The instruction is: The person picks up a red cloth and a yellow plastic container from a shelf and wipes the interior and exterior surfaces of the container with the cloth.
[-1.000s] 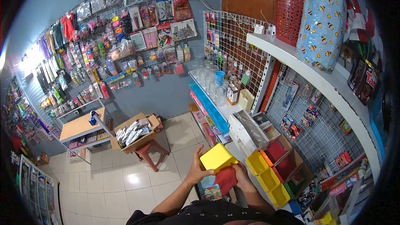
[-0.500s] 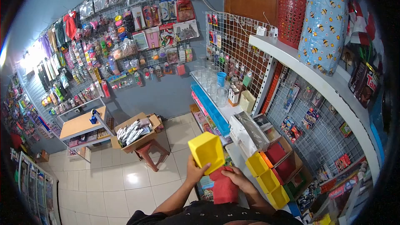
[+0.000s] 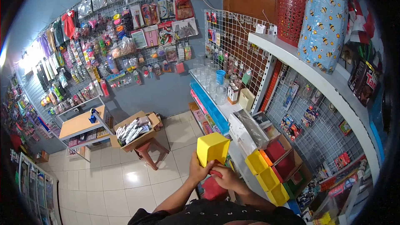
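My left hand (image 3: 199, 170) is wrapped round the near left side of a yellow plastic bin (image 3: 206, 148), holding it up in front of me with its open side tilted. A red cloth (image 3: 213, 190) hangs from my right hand (image 3: 226, 178), whose closed fingers press part of it against the bin's near edge. The two hands almost meet there. To the right, several similar yellow bins (image 3: 268, 178) stand in a row on the counter. The bin hides part of the counter behind it.
Glass jars (image 3: 221, 96) and a blue cup (image 3: 220, 76) line the white counter. A long blue tray (image 3: 208, 104) lies along its edge. At left, an open carton (image 3: 135, 130) of packets rests on a brown stool (image 3: 150, 154). A white shelf (image 3: 308, 66) juts out overhead at right.
The yellow bin has shifted slightly right and turned. My right hand has moved up and left to the bin's near edge, bunching the cloth there.
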A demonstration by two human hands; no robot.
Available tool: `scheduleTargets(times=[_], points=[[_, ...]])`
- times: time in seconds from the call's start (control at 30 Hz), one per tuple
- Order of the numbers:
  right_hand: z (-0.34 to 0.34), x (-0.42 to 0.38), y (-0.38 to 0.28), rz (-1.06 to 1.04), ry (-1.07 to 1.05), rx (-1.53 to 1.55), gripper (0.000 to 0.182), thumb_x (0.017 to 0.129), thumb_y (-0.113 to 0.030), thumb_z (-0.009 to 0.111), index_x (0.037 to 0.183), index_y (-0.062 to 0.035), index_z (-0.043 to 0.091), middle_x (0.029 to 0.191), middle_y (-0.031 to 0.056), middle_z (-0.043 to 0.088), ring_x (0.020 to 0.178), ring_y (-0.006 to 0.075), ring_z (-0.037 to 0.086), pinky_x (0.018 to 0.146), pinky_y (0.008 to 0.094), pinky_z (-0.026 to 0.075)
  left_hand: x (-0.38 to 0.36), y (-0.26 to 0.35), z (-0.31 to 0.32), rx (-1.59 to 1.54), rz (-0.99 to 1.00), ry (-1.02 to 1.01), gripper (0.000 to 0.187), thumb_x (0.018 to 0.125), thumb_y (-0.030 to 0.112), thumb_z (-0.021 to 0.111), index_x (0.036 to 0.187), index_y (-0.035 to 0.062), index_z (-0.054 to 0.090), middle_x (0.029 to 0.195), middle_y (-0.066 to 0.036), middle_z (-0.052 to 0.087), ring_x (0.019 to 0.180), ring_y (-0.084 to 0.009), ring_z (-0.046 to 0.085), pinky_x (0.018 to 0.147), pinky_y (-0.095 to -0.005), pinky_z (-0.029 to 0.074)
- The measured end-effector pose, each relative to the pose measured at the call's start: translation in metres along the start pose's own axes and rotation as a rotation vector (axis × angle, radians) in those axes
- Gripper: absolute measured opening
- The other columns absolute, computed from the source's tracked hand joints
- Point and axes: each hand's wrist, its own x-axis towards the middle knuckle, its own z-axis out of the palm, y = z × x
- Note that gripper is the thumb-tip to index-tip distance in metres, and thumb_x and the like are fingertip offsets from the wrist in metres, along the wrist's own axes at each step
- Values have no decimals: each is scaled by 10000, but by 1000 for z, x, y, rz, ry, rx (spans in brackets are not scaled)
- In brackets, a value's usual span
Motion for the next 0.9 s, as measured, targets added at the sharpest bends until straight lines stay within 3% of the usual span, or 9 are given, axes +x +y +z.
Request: scheduleTargets(times=[0.1, 0.2, 0.23, 0.33, 0.47, 0.57, 0.67, 0.77, 0.9], points=[[-21, 6, 1, 72, 35, -125, 304, 905, -83, 642, 1206, -43, 647, 1171, 188, 687, 1127, 378, 649, 952, 419, 517, -1, 7, -2, -3, 15, 13, 819, 801, 416, 843, 1352, -27, 428, 1174, -211, 617, 1075, -344, 637, 920, -436, 503], [-18, 17, -17, 389, -203, -377, 318, 902, -82, 643, 1218, -52, 647, 1189, 197, 684, 1126, 379, 652, 956, 416, 519, 0, 8, 5, 78, 58, 2, 837, 800, 465, 833, 1347, -26, 431, 1152, -204, 613, 1062, -353, 636, 913, -437, 505], [-2, 14, 0, 127, -1, -246, 188, 885, -137, 656, 1029, -15, 655, 975, 216, 690, 966, 397, 678, 814, 471, 535, 4, 12, 6, 91, 70, 7, 837, 802, 469, 831, 1346, -25, 431, 1150, -202, 612, 1061, -354, 635, 913, -437, 504], [-22, 15, 11, 60, -114, -17, 342, 900, -110, 647, 1239, -64, 648, 1146, 192, 693, 1066, 364, 674, 924, 406, 529, 6, 19, 1, 60, 59, 18, 819, 812, 478, 816, 1339, -22, 436, 1158, -204, 602, 1063, -363, 629, 913, -442, 501], [-19, 20, 18, 357, -181, -380, 334, 869, -135, 660, 1190, -40, 653, 1121, 197, 691, 1066, 384, 663, 916, 429, 528, 3, 20, 4, 112, 93, -6, 785, 830, 477, 797, 1327, -20, 445, 1157, -210, 593, 1056, -372, 622, 907, -449, 496], [-5, 19, 1, -28, 5, -206, 321, 866, -167, 657, 1163, -47, 652, 1117, 200, 688, 1075, 400, 645, 932, 457, 512, 6, 18, 4, 117, 75, -13, 763, 835, 459, 798, 1315, -21, 450, 1137, -210, 592, 1040, -372, 622, 898, -447, 495], [-23, 28, 15, 79, -222, -130, 344, 866, -182, 658, 1181, -46, 633, 1104, 200, 687, 1076, 416, 636, 930, 478, 507, 4, 13, -1, 40, -12, -21, 737, 848, 428, 793, 1312, -24, 442, 1129, -194, 596, 1049, -336, 618, 908, -432, 493], [-15, 26, 7, 212, -155, -383, 286, 875, -166, 650, 1130, -37, 640, 1098, 210, 681, 1070, 410, 641, 900, 490, 516, 2, 14, 2, 166, 47, -42, 712, 880, 422, 763, 1319, -28, 428, 1128, -150, 607, 1045, -265, 617, 919, -399, 499], [-23, 33, -5, 90, -163, -269, 287, 879, -155, 619, 1141, -39, 637, 1124, 228, 670, 1074, 406, 640, 902, 492, 520, 13, 13, -3, 59, -8, 8, 731, 852, 408, 795, 1317, -28, 438, 1164, -216, 601, 1082, -351, 621, 928, -445, 492]])
